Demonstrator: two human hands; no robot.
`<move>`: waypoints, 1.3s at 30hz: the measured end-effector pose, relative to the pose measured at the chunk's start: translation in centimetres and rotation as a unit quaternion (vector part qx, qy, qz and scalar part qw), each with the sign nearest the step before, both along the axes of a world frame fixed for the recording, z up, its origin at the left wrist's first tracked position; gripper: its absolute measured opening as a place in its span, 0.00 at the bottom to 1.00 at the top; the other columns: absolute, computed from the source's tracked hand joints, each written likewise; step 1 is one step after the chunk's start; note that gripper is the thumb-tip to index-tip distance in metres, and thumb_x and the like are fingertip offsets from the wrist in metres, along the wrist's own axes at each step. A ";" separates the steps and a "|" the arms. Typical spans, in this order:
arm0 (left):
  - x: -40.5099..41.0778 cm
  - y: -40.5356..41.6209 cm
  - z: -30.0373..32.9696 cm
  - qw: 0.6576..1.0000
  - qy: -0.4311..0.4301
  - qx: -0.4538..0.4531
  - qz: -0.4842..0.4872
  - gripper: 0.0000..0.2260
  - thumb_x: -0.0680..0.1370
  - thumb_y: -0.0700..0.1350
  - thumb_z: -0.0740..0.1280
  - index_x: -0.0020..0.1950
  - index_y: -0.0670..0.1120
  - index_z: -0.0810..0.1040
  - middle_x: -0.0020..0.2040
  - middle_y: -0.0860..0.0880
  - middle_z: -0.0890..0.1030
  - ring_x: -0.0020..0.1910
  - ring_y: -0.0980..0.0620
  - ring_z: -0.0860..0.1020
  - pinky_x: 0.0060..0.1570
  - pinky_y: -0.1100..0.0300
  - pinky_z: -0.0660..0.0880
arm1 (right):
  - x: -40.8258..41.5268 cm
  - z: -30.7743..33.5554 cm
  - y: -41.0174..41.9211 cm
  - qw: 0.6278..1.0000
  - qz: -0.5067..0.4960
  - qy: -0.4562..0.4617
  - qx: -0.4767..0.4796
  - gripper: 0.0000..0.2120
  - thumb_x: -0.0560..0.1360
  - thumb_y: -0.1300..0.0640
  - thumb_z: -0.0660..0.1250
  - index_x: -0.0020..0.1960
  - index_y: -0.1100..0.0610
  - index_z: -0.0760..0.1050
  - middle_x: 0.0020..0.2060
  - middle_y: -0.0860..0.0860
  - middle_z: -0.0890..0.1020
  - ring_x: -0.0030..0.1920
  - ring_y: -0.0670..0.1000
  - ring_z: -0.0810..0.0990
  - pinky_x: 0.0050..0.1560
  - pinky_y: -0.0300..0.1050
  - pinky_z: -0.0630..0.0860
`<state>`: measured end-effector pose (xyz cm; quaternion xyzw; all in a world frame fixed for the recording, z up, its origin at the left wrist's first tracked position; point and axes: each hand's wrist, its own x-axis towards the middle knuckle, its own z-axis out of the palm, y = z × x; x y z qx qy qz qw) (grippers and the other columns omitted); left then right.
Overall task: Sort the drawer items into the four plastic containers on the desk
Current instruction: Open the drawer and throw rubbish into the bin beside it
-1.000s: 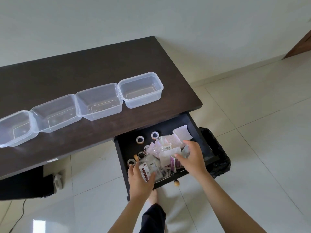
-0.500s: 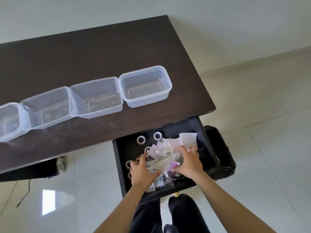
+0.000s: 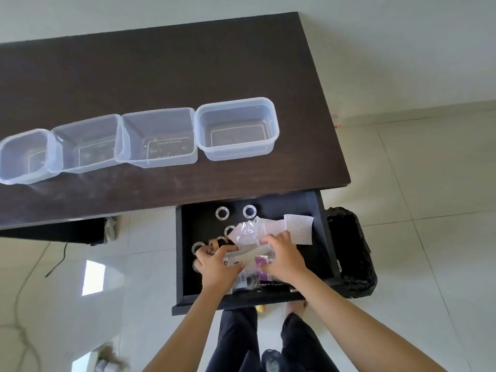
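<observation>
A black drawer [image 3: 324, 237] stands pulled out under the dark desk [image 3: 161, 76]. It holds a heap of clear packets and white paper sheets [image 3: 299, 228], plus several small tape rolls [image 3: 222, 212]. Both hands reach into the heap. My left hand [image 3: 216, 267] rests on the packets at the heap's left, fingers curled around them. My right hand [image 3: 284, 257] presses on the packets at the middle, fingers bent into the pile. Four clear plastic containers sit in a row on the desk, the rightmost container [image 3: 237, 104] nearest the drawer, the leftmost container [image 3: 16, 181] at the frame edge.
A black bin with a bag liner [image 3: 354, 264] stands right of the drawer. The person's dark trouser legs [image 3: 239, 339] are under the drawer front. A cable [image 3: 57, 261] lies on the tiled floor at the left.
The view has tilted down and closer. My left hand let the small white box sink back and both hands have closed in on the packet heap.
</observation>
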<state>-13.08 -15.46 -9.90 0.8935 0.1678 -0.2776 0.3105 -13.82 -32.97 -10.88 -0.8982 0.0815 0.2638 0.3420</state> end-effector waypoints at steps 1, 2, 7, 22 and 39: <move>-0.2 -0.2 0.1 1.000 0.001 -0.008 0.012 0.17 0.69 0.50 0.76 0.56 0.57 0.78 0.65 0.47 0.60 0.65 0.43 0.60 0.64 0.53 0.67 | -0.1 -0.1 0.0 1.000 0.015 -0.005 0.006 0.23 0.68 0.48 0.74 0.60 0.46 0.71 0.57 0.47 0.64 0.47 0.47 0.73 0.35 0.34 0.68; -0.3 -0.3 0.0 1.000 0.003 -0.015 0.015 0.17 0.69 0.49 0.76 0.55 0.57 0.79 0.64 0.47 0.62 0.64 0.43 0.62 0.64 0.52 0.68 | -0.3 -0.2 0.1 1.000 0.024 -0.012 0.010 0.22 0.68 0.48 0.74 0.58 0.47 0.72 0.56 0.47 0.64 0.48 0.46 0.72 0.35 0.33 0.67; -0.2 -0.3 -0.1 0.997 0.022 -0.064 -0.023 0.14 0.69 0.46 0.75 0.53 0.56 0.78 0.56 0.48 0.76 0.43 0.53 0.79 0.39 0.61 0.77 | -0.4 -0.3 0.0 0.999 0.034 -0.017 0.039 0.14 0.68 0.50 0.74 0.50 0.48 0.74 0.50 0.45 0.71 0.47 0.47 0.73 0.40 0.40 0.70; 3.5 -2.0 6.1 0.988 -0.028 -0.147 -0.026 0.05 0.71 0.45 0.75 0.44 0.52 0.82 0.44 0.54 0.82 0.43 0.51 0.81 0.41 0.55 0.79 | 2.1 5.0 -4.7 0.981 -0.045 -0.013 0.190 0.09 0.66 0.54 0.78 0.39 0.49 0.78 0.41 0.48 0.81 0.41 0.47 0.75 0.42 0.38 0.73; 5.2 -17.5 10.8 0.962 -0.080 -0.221 -0.140 0.05 0.71 0.44 0.74 0.45 0.50 0.82 0.39 0.50 0.82 0.29 0.53 0.74 0.25 0.60 0.72 | -0.7 10.4 -19.4 0.966 -0.179 -0.119 0.145 0.10 0.62 0.55 0.80 0.40 0.54 0.81 0.37 0.50 0.82 0.38 0.48 0.76 0.41 0.41 0.71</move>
